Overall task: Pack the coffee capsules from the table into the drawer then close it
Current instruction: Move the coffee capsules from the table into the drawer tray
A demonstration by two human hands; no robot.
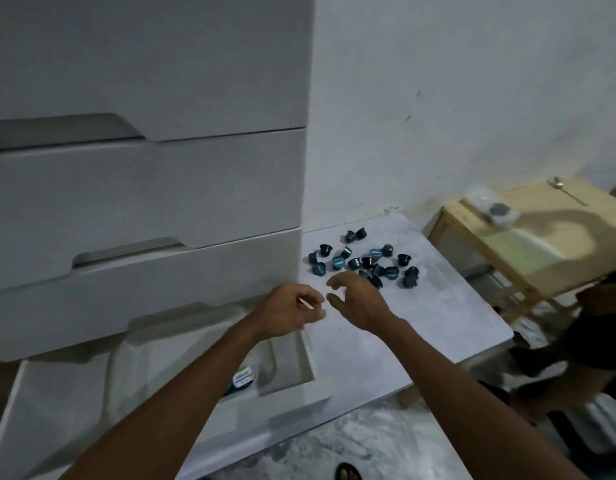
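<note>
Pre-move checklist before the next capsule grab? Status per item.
1. Drawer open to receive: ok, bottom one is pulled out beside the table.
2. Capsules left to pack: ok, a scattered cluster of capsules sits on the table top.
3. Right hand free to grasp: ok, fingers spread, nothing in it, just short of the cluster.
4. Left hand empty: cannot tell, fingers are curled and may hide something.
5. Drawer has room: ok, only one capsule in the drawer shows, though the left arm covers part of the interior.
6. Path from cluster to drawer clear: ok, nothing stands between them but the hands.
</note>
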